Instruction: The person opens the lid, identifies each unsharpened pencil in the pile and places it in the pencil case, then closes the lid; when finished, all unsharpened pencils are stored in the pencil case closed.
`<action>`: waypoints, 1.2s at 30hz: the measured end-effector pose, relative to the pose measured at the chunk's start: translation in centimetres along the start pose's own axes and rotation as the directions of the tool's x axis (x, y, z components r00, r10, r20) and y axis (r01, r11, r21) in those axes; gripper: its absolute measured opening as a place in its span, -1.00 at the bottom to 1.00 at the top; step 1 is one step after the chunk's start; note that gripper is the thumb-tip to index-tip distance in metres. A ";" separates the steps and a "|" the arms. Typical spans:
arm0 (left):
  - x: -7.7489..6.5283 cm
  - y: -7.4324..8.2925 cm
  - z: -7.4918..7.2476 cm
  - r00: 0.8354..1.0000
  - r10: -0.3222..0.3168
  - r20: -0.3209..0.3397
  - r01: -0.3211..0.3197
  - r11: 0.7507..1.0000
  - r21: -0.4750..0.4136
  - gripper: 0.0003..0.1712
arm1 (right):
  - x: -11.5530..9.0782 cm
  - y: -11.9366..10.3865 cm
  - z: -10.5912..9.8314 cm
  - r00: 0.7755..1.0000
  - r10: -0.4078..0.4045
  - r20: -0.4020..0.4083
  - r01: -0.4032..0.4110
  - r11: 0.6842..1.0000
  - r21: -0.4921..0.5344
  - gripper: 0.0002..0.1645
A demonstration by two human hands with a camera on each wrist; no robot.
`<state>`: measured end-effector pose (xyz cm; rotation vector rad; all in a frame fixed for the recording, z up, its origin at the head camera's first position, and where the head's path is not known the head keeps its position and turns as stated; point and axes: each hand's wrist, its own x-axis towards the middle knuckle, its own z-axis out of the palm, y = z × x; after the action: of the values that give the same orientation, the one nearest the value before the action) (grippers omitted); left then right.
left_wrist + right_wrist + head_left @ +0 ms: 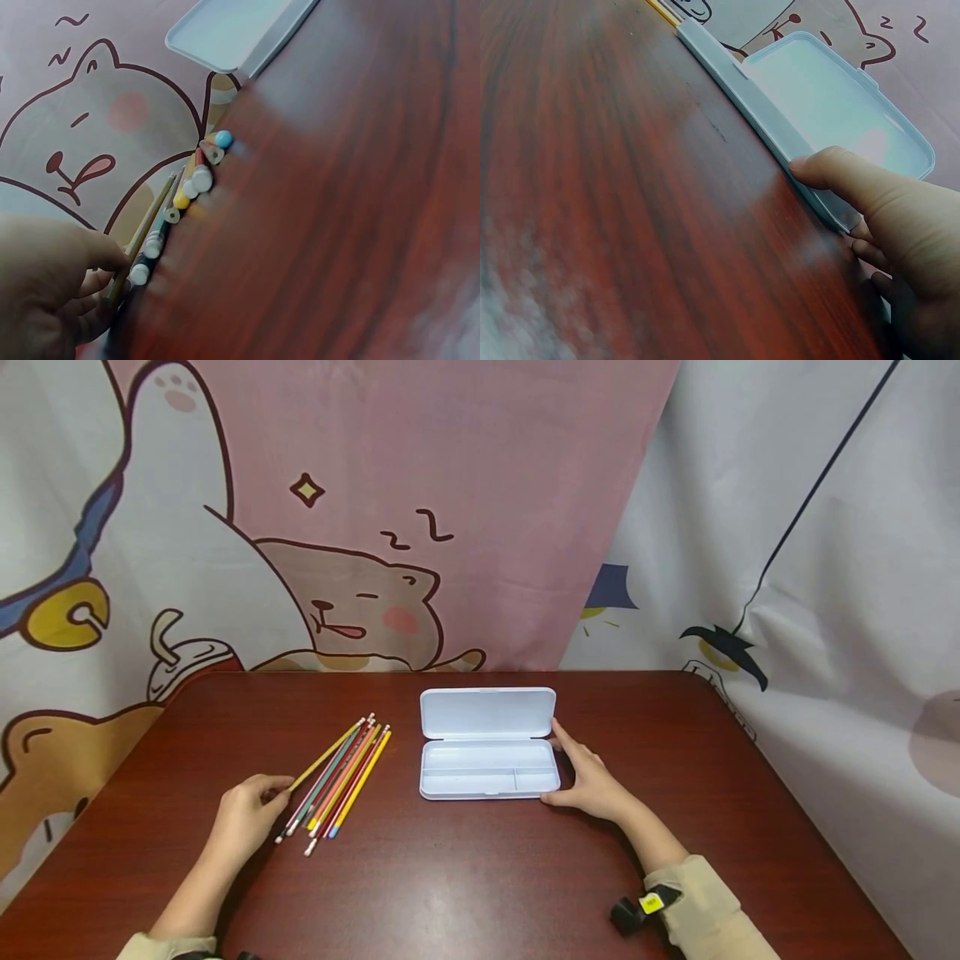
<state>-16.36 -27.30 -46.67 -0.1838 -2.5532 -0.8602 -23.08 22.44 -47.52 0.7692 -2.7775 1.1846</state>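
My left hand pinches the near end of a yellow pencil between thumb and fingers. This pencil slants along the left side of a bundle of pencils in several colours, lying on the table. In the left wrist view, the pencil's far part rises beside the blunt ends of the others. A white pencil case lies unfolded to the right of the bundle, its lid tipped back and its compartments bare. With thumb at the front corner and fingers behind, my right hand grips the case's right end.
The dark red wooden table has its far edge against a cartoon-printed curtain. More white curtain hangs along the right side. A black wrist device with a yellow label sits at the right sleeve.
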 end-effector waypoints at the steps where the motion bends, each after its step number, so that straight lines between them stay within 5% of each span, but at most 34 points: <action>1: 0.0 0.0 0.0 1.000 0.007 0.000 -0.007 1.000 -0.001 -0.82 | 0.0 0.0 0.0 1.000 -0.002 -0.001 0.002 1.000 0.001 0.42; 14: 0.5 0.2 -0.9 0.994 0.102 -0.039 -0.104 0.993 -0.054 -0.78 | -0.1 0.2 0.0 1.000 -0.006 -0.002 0.006 1.000 -0.009 0.42; 24: 1.2 3.0 -1.3 0.988 0.151 -0.013 -0.151 0.982 -0.116 -0.75 | 0.0 0.1 0.0 1.000 -0.022 -0.003 0.022 1.000 -0.007 0.43; 36: 3.4 5.4 0.8 0.971 0.238 0.024 -0.232 0.960 -0.159 -0.73 | 0.0 0.2 0.0 1.000 -0.029 -0.004 0.029 1.000 -0.002 0.42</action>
<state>-18.31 -22.56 -42.84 -0.5472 -2.4385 -0.9685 -23.21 22.56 -47.70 0.8029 -2.7542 1.1773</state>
